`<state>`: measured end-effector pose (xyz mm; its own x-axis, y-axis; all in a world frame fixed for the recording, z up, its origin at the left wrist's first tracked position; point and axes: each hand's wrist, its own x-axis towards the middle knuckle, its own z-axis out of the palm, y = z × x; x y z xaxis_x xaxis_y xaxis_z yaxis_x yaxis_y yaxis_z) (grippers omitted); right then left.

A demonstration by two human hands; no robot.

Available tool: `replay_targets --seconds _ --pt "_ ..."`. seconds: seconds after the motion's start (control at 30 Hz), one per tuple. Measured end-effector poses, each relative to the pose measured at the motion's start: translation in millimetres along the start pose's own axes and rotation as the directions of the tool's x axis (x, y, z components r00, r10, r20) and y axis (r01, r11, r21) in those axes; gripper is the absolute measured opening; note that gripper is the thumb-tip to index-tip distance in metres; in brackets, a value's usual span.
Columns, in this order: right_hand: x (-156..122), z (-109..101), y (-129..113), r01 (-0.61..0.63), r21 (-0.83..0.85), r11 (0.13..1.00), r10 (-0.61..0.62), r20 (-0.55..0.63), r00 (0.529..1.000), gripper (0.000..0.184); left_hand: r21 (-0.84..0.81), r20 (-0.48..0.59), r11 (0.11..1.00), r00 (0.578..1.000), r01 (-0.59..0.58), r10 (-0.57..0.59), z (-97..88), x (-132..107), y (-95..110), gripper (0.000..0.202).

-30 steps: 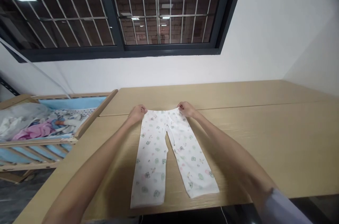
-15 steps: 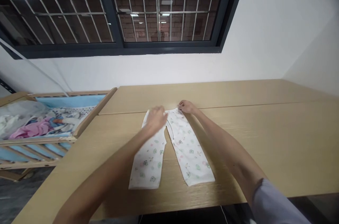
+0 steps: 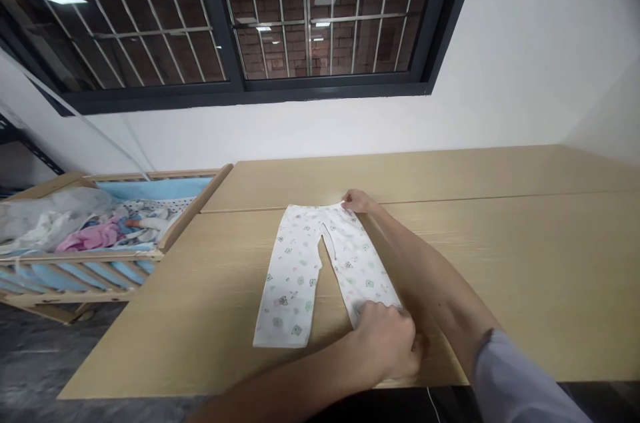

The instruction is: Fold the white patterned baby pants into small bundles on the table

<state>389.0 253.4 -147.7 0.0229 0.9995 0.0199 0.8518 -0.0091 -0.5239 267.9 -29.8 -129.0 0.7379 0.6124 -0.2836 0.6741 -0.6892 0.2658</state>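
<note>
On my head camera, the white printed baby pants [image 3: 295, 269] lie flat on the tabletop [image 3: 500, 236], waistband on the far side, legs running toward me; the right hand [image 3: 356, 201] pinches the far corner of the waistband between fingers and thumb; the left hand [image 3: 385, 343] reaches across and closes over the lower end of the leg on the right of my view, hiding its cuff; I cannot tell how firm that grip is; the other leg lies flat beside it; a lilac sleeve [image 3: 520, 383] covers the right arm near the elbow; left of the tabletop, a wooden crib [image 3: 75, 256] holds a pink garment [image 3: 93, 236] among other cloth; a barred window [image 3: 245, 93] sits above.
</note>
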Motion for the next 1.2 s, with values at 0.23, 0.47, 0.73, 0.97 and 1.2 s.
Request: replay_targets --seconds 0.23,0.47,0.73,0.97,1.2 --pt "1.3 -8.9 -9.3 -0.001 0.116 0.993 -0.001 0.011 1.000 0.019 -0.127 -0.171 0.986 0.977 0.104 -0.125 -19.5 -23.8 -2.9 0.031" --pt "5.3 -30.1 -48.8 0.061 0.300 0.952 -0.055 -0.030 0.998 0.029 -0.631 -0.371 0.774 0.856 0.052 -0.359 -31.5 -97.0 -36.9 0.039" --pt "8.1 7.1 -124.6 0.078 0.326 0.942 -0.059 -0.068 0.996 0.027 -0.862 -0.267 0.484 0.674 0.153 -0.689 5.2 -177.6 -78.1 0.049" --pt "1.7 69.2 -170.4 0.085 0.172 0.981 -0.078 -0.050 0.996 0.032 -0.703 -0.275 0.558 0.554 0.442 -0.786 37.3 -195.6 -108.7 0.049" --pt "-19.0 78.0 -184.0 0.177 0.069 0.982 -0.175 -0.032 0.984 0.025 -0.388 -0.468 0.635 0.450 0.668 -0.760 45.5 -204.2 -111.9 0.034"
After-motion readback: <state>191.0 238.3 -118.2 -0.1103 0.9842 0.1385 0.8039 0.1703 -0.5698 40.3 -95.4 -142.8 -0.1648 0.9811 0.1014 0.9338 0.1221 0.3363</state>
